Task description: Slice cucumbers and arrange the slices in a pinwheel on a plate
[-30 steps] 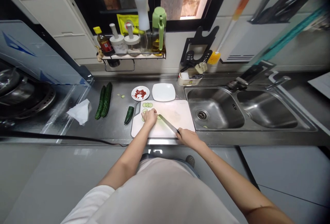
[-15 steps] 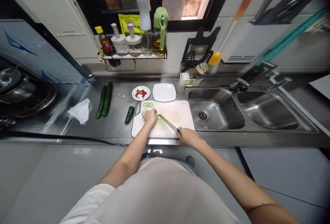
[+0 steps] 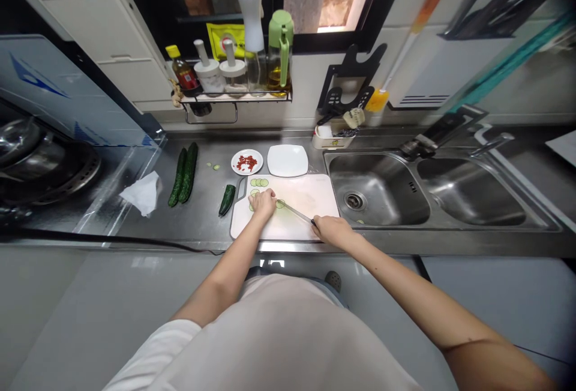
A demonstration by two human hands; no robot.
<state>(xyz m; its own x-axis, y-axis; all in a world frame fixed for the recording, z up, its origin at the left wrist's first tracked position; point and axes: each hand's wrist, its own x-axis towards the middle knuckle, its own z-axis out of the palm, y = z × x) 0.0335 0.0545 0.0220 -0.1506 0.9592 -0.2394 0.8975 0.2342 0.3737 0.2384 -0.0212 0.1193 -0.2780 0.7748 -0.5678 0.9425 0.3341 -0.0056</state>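
Note:
My right hand (image 3: 332, 231) is closed round the black handle of a knife (image 3: 297, 212), whose blade slants up-left across the white cutting board (image 3: 310, 196). At the blade's tip my left hand (image 3: 263, 203) has its fingers bent and pressed together; whatever lies in them is hidden. A pale cucumber slice (image 3: 280, 204) shows right beside the fingertips and blade. Other cucumber slices (image 3: 260, 182) lie in an overlapping row at the board's upper left, and more are partly covered by my left hand. Left of the board rests a cut piece of cucumber (image 3: 227, 199).
Two whole cucumbers (image 3: 183, 174) and a crumpled white tissue (image 3: 141, 193) lie farther left. Behind the board stand a plate of chopped red pieces (image 3: 234, 166) and a white square plate (image 3: 288, 160). A double sink (image 3: 378, 190) is at right; a condiment rack (image 3: 234, 99) hangs above.
The knife blade has tilted, showing less of its flat side. My right hand has shifted slightly right. The slice by the blade tip shows more plainly; my left hand stays nearly in place.

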